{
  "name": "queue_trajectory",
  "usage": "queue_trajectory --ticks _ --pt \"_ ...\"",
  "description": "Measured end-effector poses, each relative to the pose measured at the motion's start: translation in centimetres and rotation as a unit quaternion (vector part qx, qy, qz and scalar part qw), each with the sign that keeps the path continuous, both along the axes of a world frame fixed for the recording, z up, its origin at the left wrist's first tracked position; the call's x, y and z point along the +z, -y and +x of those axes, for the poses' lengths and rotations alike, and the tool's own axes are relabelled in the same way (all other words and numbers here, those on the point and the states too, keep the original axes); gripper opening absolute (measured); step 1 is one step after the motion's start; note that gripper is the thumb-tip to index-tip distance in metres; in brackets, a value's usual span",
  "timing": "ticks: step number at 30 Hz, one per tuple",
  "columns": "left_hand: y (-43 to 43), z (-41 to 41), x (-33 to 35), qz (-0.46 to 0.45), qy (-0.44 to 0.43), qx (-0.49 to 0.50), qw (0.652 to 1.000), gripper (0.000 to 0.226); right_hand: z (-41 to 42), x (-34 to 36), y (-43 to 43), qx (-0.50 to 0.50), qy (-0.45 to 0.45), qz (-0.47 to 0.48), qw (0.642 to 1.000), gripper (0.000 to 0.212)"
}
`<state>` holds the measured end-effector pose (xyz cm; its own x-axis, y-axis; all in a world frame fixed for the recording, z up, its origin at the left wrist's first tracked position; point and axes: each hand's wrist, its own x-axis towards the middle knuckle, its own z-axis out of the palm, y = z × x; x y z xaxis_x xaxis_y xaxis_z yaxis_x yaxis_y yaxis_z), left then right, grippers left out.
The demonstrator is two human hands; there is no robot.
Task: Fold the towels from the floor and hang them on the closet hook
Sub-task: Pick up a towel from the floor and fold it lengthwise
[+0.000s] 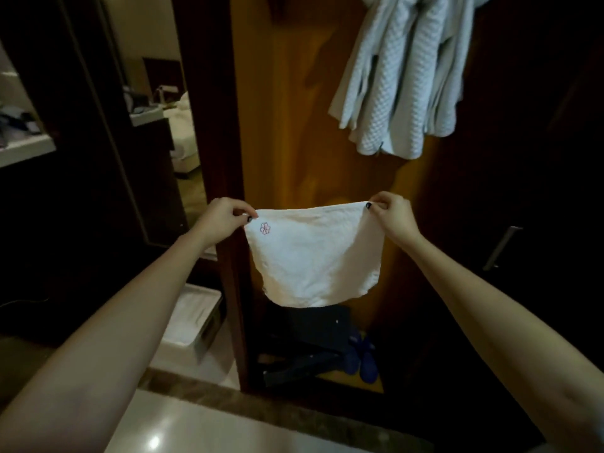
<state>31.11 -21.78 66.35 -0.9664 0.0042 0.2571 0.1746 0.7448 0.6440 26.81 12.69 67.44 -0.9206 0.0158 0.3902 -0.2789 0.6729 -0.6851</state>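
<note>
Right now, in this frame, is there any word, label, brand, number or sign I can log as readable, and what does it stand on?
None: no readable text anywhere in this view.
white towel: only a small stitched flower outline near its upper left corner, no letters.
hanging waffle-weave cloth: no tag or print visible.
clutter at far left: too dark and blurred to read.

No words, numbers or brand names can be read anywhere here. The only mark is a small pink-and-purple embroidered flower outline (265,228), sitting near the upper left corner of the small white cloth towel (313,259).
</note>
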Motion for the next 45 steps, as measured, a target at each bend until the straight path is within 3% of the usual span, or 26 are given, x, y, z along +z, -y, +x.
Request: queue_trajectory --ticks 5,10,15,17,21,24,28,31,34,38,42,45 --pt "-4.2 -3.7 1.1 0.105 -0.055 0.009 0.993 0.021 -1.5 1.0 -3.1 -0.034 0.001 -0.013 0.999 0.009" --pt "-7.0 -6.9 3.0 0.164 -0.073 -0.022 0.983 0.024 -2.4 2.8 -4.0 -0.007 0.037 -0.167 0.985 0.023" --pt "-8.2 -9.4 3.9 0.183 -0.068 -0.012 0.981 0.024 -2.9 4.2 -5.3 -0.016 0.072 -0.332 0.94 0.021" --pt "-8.4 -10.1 4.3 0.18 -0.074 -0.018 0.981 0.022 -3.2 4.7 -6.0 -0.029 0.058 -0.308 0.949 0.019" --pt "-8.9 -10.8 5.2 0.109 -0.148 -0.03 0.982 0.019 -3.4 5.4 -7.3 -0.073 -0.014 -0.119 0.99 0.019" --pt "-8.9 -11.1 5.9 0.066 -0.206 -0.024 0.976 0.017 -3.1 5.5 -7.9 -0.088 -0.041 -0.056 0.994 0.025" --pt "-11.0 -11.1 6.5 0.109 -0.183 -0.039 0.976 0.02 -3.0 5.5 -6.5 -0.094 -0.028 -0.116 0.988 0.021" --pt "-13.7 -10.2 6.4 0.169 -0.139 -0.101 0.97 0.023 -2.5 6.4 -4.4 -0.003 0.017 -0.216 0.976 0.014" --pt "-15.4 -9.4 6.2 0.216 -0.134 -0.143 0.956 0.02 -1.9 7.5 -3.0 0.088 0.049 -0.251 0.963 0.017" --pt "-16.5 -8.7 6.3 0.304 -0.12 -0.162 0.931 0.016 -1.2 7.8 -2.0 0.136 0.087 -0.163 0.973 0.038" --pt "-17.2 -8.1 6.4 0.345 -0.096 -0.184 0.915 0.016 -0.7 7.2 -0.7 0.081 0.009 -0.121 0.989 0.013" --pt "-17.5 -7.7 6.4 0.349 -0.093 -0.199 0.911 0.017 -0.3 7.1 0.0 0.069 -0.027 -0.072 0.995 0.009"
